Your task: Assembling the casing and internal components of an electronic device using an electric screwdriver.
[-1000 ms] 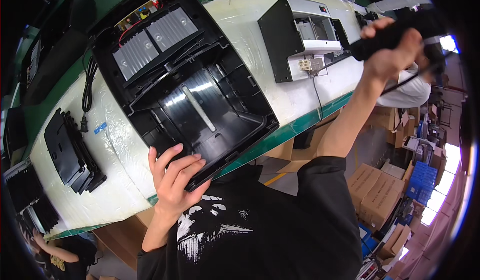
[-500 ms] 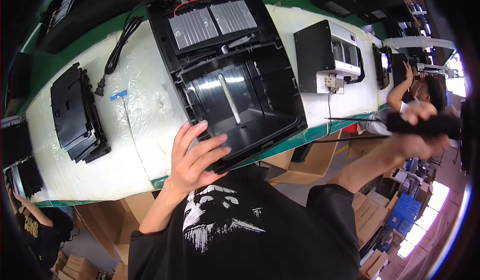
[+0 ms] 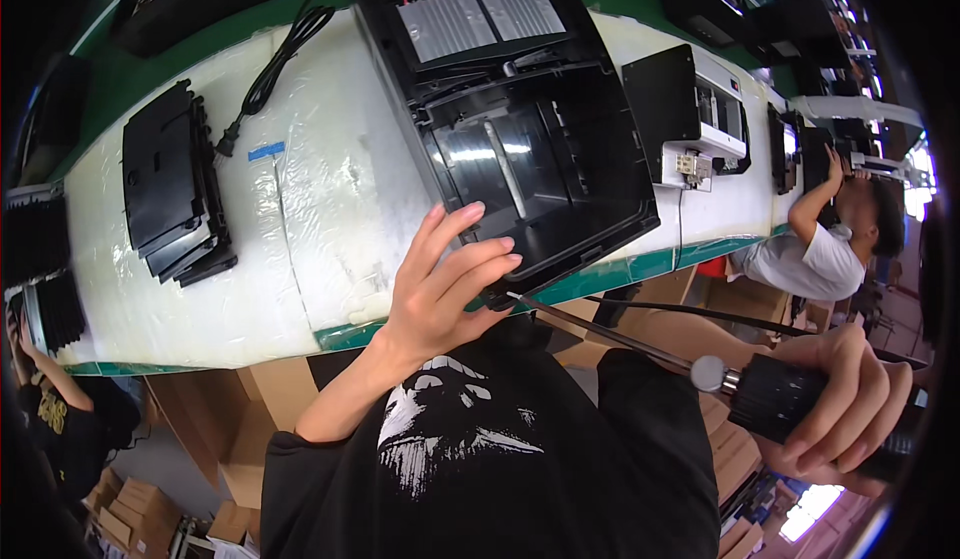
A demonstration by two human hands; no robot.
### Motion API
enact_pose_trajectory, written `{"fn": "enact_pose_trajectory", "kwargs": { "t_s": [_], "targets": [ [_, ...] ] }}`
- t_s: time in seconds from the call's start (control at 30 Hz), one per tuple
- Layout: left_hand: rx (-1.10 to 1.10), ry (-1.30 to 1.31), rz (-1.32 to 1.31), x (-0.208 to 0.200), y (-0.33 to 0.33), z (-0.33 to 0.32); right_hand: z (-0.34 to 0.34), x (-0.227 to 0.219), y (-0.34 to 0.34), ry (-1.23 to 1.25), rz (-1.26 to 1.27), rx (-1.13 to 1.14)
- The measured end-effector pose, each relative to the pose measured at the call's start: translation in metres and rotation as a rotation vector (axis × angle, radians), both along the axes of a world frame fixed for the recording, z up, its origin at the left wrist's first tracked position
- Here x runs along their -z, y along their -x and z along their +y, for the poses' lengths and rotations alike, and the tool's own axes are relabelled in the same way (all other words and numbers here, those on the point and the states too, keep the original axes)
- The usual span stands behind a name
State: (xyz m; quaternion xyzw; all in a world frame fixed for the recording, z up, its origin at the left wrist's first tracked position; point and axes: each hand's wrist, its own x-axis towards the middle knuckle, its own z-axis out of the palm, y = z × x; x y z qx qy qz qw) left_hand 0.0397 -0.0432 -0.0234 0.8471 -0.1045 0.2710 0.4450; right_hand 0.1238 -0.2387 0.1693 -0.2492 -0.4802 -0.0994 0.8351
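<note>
A black plastic appliance housing [image 3: 600, 164] lies tilted on the bench, with its hollow side up. Inside it are two ribbed silver metal plates [image 3: 447, 27] and a pale upright strip [image 3: 505, 169] on a shiny panel. My left hand [image 3: 437, 284] grips the housing's near left corner, fingers over the rim and thumb at the edge. In my right hand [image 3: 850, 404] is a black electric screwdriver [image 3: 775, 391], fingers wrapped around its body. Its long bit points left, the tip by my left thumb at that corner. Whether the tip touches a screw cannot be made out.
Left on the white covered bench [image 3: 330, 249] lie stacked black panels [image 3: 165, 174] and a coiled power cord [image 3: 275, 69]. A black and white device [image 3: 665, 109] stands to the right. Cardboard boxes [image 3: 215, 419] sit below the edge. Another person [image 3: 830, 229] works at far right.
My right hand has brought the screwdriver down and inward from the far right, its bit now reaching the housing's near corner. My left hand stays on that corner.
</note>
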Motion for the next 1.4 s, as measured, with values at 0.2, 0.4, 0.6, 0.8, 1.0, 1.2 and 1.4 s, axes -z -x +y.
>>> {"fn": "enact_pose_trajectory", "kwargs": {
  "t_s": [0.2,0.4,0.6,0.8,1.0,1.2,1.4],
  "targets": [
    [-0.030,-0.017,-0.004,0.005,0.001,0.001,0.029,0.020,0.001,0.284,0.110,0.056],
    [-0.019,-0.018,0.007,0.003,0.001,0.002,0.031,0.036,0.007,0.525,0.112,0.091],
    [-0.007,-0.008,0.025,0.004,0.001,0.001,0.049,0.066,0.022,0.478,0.264,0.158],
    [0.005,-0.001,0.028,0.003,0.001,0.002,0.059,0.076,0.018,0.505,0.000,0.299],
    [0.023,0.010,0.038,0.004,0.002,0.002,0.041,0.080,0.012,0.631,0.139,-0.012],
    [0.023,0.034,0.040,0.003,0.002,0.002,0.048,0.082,0.017,0.667,0.074,0.005],
    [0.028,0.035,0.057,0.002,0.003,0.000,0.058,0.093,0.013,0.673,-0.009,-0.151]
  ]
}}
